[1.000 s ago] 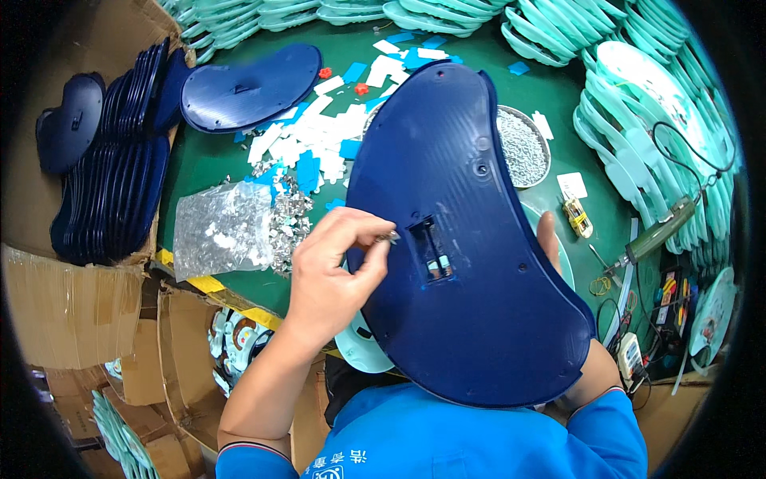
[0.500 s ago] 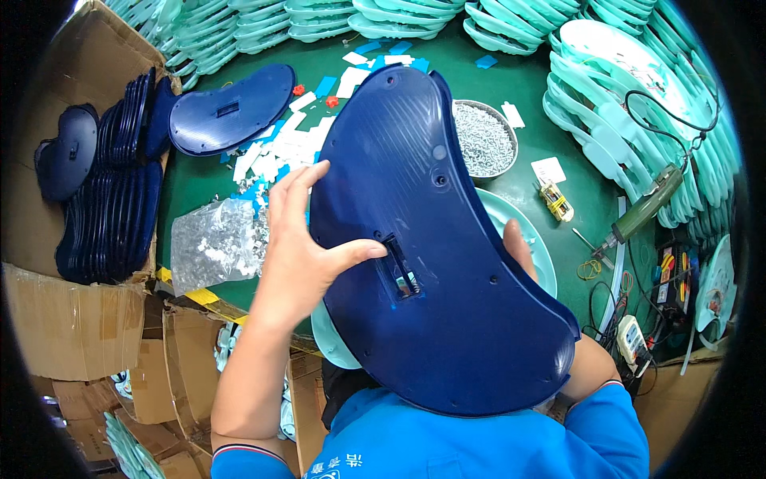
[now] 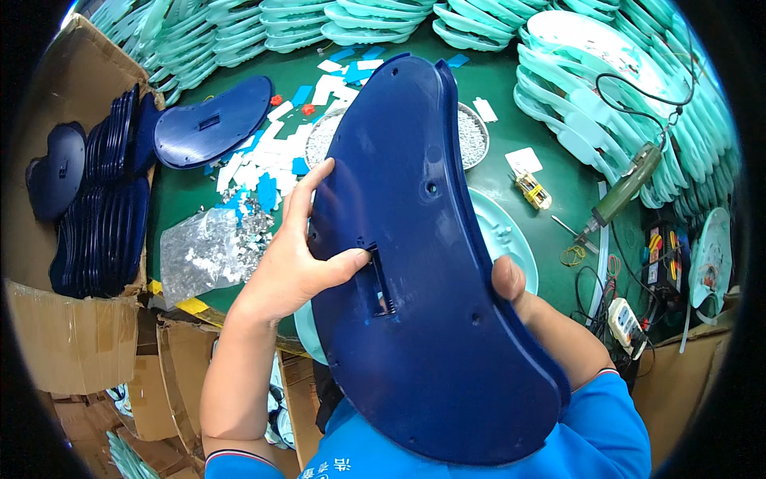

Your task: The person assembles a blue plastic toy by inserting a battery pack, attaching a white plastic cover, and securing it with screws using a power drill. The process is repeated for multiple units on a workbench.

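The navy panel (image 3: 435, 259) is at centre. The left hand (image 3: 291, 267), fingers spread wide, sets its thumb at the slot (image 3: 378, 287), eight o'clock; the right hand (image 3: 509, 281) holds the panel at three o'clock.

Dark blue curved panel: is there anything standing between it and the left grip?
Nothing visible: the left grip has its thumb on the dark blue curved panel, at the upper end of the slot. The panel's underside is hidden.
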Tool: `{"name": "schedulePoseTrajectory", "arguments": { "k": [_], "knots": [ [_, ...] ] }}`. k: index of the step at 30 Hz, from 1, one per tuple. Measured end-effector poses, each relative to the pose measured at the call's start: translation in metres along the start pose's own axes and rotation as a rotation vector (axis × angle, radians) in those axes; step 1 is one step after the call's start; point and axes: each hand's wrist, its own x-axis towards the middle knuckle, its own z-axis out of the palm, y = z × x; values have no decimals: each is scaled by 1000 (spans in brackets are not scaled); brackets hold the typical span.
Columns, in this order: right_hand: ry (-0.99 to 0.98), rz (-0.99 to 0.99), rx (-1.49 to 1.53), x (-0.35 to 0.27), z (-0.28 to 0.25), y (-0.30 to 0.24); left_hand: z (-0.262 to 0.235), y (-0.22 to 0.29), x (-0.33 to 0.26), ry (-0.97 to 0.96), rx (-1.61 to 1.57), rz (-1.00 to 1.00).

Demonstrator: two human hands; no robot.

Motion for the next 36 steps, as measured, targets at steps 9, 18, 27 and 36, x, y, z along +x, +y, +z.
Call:
{"name": "schedulePoseTrajectory", "arguments": {
  "k": [9, 18, 27, 36],
  "knots": [
    [79, -210, -207, 0, 18, -11, 28, 38, -2, 254, 274, 251],
    [217, -477, -199, 5, 7, -9, 36, 61, -24, -250, 126, 292],
    [883, -472, -1129, -29, -190, -13, 41, 39, -14, 4, 688, 530],
    [1191, -572, -1580, -34, -194, -34, 44, -37, -22, -39, 883, 393]
  ]
}}
